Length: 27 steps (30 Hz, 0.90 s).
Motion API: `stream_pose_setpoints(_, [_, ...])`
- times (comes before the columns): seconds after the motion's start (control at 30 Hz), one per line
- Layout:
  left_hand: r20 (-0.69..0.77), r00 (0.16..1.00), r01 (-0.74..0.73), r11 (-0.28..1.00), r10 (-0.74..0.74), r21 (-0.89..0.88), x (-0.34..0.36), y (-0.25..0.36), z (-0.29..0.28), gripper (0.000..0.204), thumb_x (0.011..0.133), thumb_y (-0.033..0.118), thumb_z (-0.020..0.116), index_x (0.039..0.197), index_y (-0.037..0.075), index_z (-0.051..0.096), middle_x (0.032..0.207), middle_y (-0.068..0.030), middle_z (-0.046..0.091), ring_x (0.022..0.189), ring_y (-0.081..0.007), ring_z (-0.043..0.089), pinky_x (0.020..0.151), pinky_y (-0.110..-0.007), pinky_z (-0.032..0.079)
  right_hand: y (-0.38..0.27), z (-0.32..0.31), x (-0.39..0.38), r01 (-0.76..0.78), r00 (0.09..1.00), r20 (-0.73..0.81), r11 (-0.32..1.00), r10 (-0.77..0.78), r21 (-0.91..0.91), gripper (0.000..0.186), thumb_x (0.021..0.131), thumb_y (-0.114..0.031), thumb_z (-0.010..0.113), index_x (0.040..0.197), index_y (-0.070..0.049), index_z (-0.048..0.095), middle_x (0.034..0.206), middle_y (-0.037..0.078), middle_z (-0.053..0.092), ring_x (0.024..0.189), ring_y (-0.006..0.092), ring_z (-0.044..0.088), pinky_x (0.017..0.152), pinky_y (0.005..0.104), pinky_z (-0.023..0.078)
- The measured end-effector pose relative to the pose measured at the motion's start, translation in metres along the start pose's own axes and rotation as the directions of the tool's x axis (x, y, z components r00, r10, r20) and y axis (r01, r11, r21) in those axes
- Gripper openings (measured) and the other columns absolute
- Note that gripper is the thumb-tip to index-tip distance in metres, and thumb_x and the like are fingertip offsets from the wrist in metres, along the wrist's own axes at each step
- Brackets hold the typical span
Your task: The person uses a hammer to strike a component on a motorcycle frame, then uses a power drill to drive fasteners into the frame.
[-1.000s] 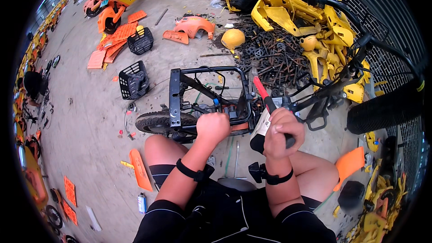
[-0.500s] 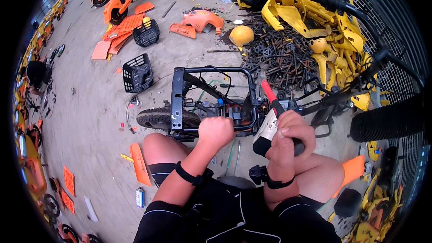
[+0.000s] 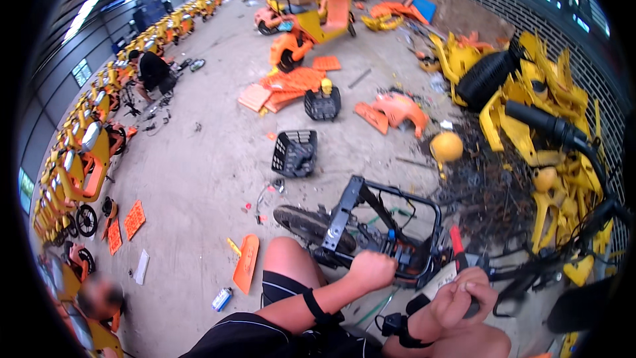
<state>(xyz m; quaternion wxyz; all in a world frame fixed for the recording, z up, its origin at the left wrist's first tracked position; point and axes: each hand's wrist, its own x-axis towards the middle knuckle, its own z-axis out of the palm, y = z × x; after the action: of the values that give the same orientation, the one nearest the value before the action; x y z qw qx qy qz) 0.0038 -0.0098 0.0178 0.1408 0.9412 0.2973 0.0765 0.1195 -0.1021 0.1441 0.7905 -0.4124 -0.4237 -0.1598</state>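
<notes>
In front of my knees lies a stripped scooter frame (image 3: 344,211) of black metal tube, with a black-tyred wheel (image 3: 301,225) at its left end. My left hand (image 3: 373,270) is a closed fist at the near side of the frame; whatever is inside it is hidden. My right hand (image 3: 467,295), closed too, grips a white-and-black power tool (image 3: 438,286) beside the frame's right end. A red, elongated piece (image 3: 456,240) sticks up above that hand; whether it belongs to the tool I cannot tell.
Black baskets (image 3: 295,154), orange panels (image 3: 285,86) and an orange fender (image 3: 402,113) lie on the floor ahead. At right are rusty metal parts (image 3: 493,192) and yellow body panels (image 3: 563,212). A spray can (image 3: 222,299) lies left; farther off, a person (image 3: 154,73) crouches beside rows of scooters.
My view has swung up and left, so the scene sits farther right and lower, with more of the hall showing. Both hands stay closed in much the same places at the frame.
</notes>
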Motion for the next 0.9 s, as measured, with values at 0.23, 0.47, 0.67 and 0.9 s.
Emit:
stream_pose_setpoints(0.23, [0.061,0.998,0.024,1.0,-0.024,0.001,0.001,0.002,-0.009,0.018,0.075,0.028,0.067,0.074,0.011,0.073,0.073,-0.0116,0.073,0.066,-0.0297,0.073,0.059,-0.043,0.058,0.01,0.006,0.007,0.036,0.996,-0.078,0.999,-0.034,0.02,0.006,0.073,-0.001,0.051,0.079,0.0,0.049,0.062,0.007,0.042,0.049,0.0162,0.037,0.051,0.0297,0.032])
stream_pose_setpoints(0.47, [0.039,0.999,0.018,1.0,-0.018,0.003,0.0,0.002,0.0,0.017,0.078,0.026,0.066,0.074,0.011,0.071,0.072,-0.0122,0.073,0.067,-0.0315,0.073,0.059,-0.045,0.058,0.006,0.002,0.007,-0.048,0.997,-0.065,0.996,0.044,-0.07,0.003,0.077,-0.002,0.051,0.079,-0.001,0.052,0.067,0.005,0.045,0.057,0.0153,0.042,0.053,0.0283,0.03])
stream_pose_setpoints(0.67, [-0.014,1.0,0.006,1.0,-0.006,0.0,-0.002,0.004,0.001,0.016,0.072,0.024,0.067,0.07,0.009,0.072,0.071,-0.0139,0.073,0.066,-0.0316,0.074,0.058,-0.045,0.058,0.015,-0.003,0.006,-0.079,0.994,-0.088,0.986,0.067,-0.144,0.004,0.081,-0.004,0.053,0.079,-0.001,0.056,0.069,0.005,0.049,0.057,0.0126,0.041,0.053,0.0268,0.029])
stream_pose_setpoints(0.9, [0.011,1.0,0.015,0.999,-0.016,0.047,0.004,-0.005,0.003,0.027,0.071,0.038,0.076,0.074,0.011,0.073,0.071,-0.0113,0.073,0.068,-0.0313,0.073,0.059,-0.045,0.058,0.03,0.001,0.009,-0.033,0.997,-0.072,0.965,0.015,-0.259,0.006,0.08,-0.001,0.056,0.08,-0.001,0.062,0.075,0.003,0.054,0.059,0.011,0.044,0.053,0.0266,0.032])
